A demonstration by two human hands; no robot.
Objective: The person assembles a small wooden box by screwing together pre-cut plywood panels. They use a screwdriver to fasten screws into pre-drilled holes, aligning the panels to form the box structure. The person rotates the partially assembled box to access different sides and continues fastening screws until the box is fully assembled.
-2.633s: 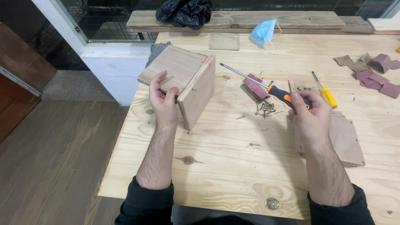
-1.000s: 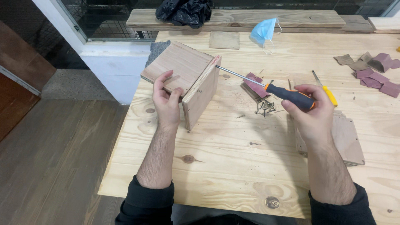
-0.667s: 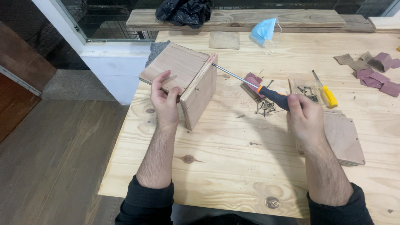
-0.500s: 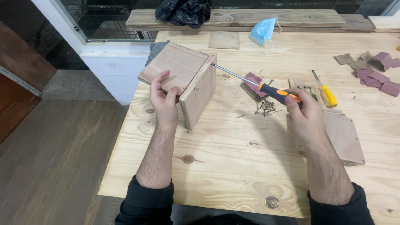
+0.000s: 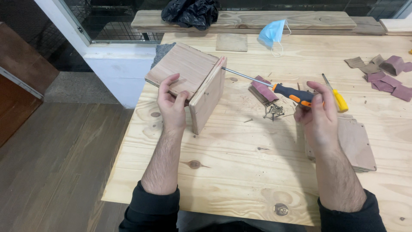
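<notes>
My left hand [image 5: 172, 103] grips the corner of a wooden box [image 5: 193, 79] made of joined boards, which stands tilted on the pine table [image 5: 240, 163]. My right hand [image 5: 316, 112] holds the black and orange handle of a screwdriver [image 5: 288, 92]. Its long shaft reaches left, and the tip touches the top edge of the box's front board. A small pile of screws [image 5: 274, 111] lies just left of my right hand.
A yellow screwdriver [image 5: 336, 95] lies right of my hand, above a stack of thin boards [image 5: 352, 142]. Sandpaper pieces [image 5: 386, 72] lie at the far right. A blue face mask [image 5: 272, 33], a small square board [image 5: 231, 42] and a black bag [image 5: 190, 10] sit at the back.
My right hand shifted its hold toward the rear end of the screwdriver handle. The tip stays at the box edge. My left hand and the box have hardly moved.
</notes>
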